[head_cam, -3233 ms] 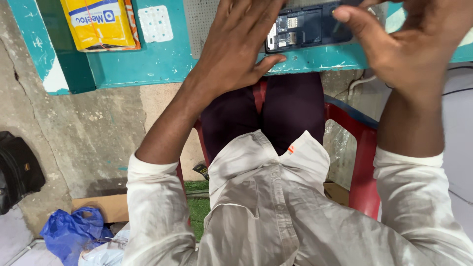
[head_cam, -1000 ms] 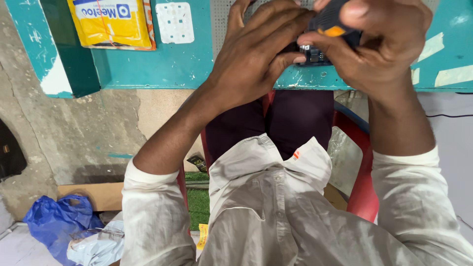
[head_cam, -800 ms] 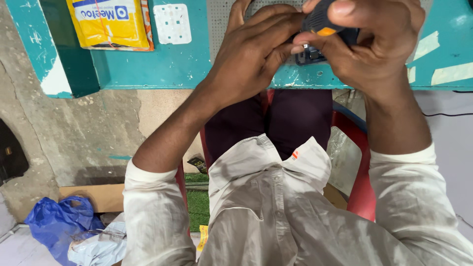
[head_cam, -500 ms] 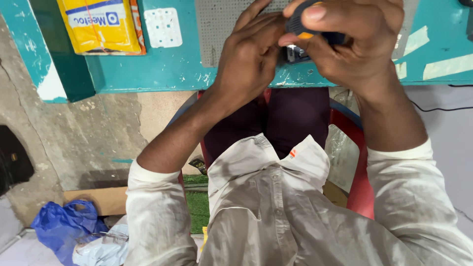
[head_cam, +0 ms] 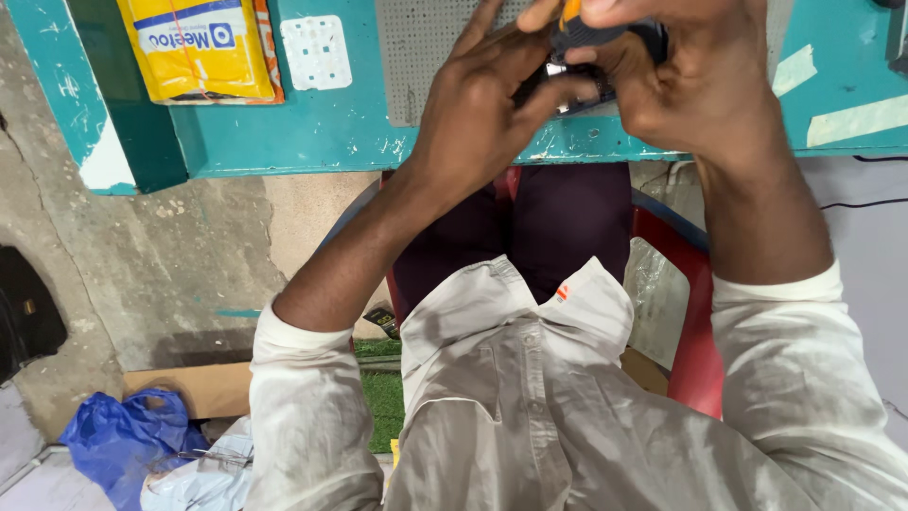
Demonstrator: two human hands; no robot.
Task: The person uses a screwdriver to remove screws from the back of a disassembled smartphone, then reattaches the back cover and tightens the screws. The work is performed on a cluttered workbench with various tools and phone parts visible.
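Teal and chipped, the bench (head_cam: pixel 284 142) runs across the top of the view over a rough concrete floor, with a blue bag (head_cam: pixel 123 445) and a strip of cardboard (head_cam: pixel 203 388) lying low on the left. On the bench, going from the left, sit a yellow packet (head_cam: pixel 199 47), a small white plate (head_cam: pixel 317 52) and a grey mat (head_cam: pixel 416 47). Over the mat's near edge the left hand (head_cam: pixel 473 114) is spread, its fingers curled round a small dark device (head_cam: pixel 577 90) and its thumb pressed along the near side. Close against it, the right hand (head_cam: pixel 700 85) is closed in a narrow pinch on a dark tool with an orange tip (head_cam: pixel 572 24), which points down at the device; the contact point itself is hidden by the fingers. Below, a red chair (head_cam: pixel 690 312) shows beside the person's lap. To do this well, I would judge that the left hand should brace the device flat on the mat so it cannot twist, while the right keeps the tool in line with the work and bears down gently, since a slip here could gouge the part or jab the thumb beside it.
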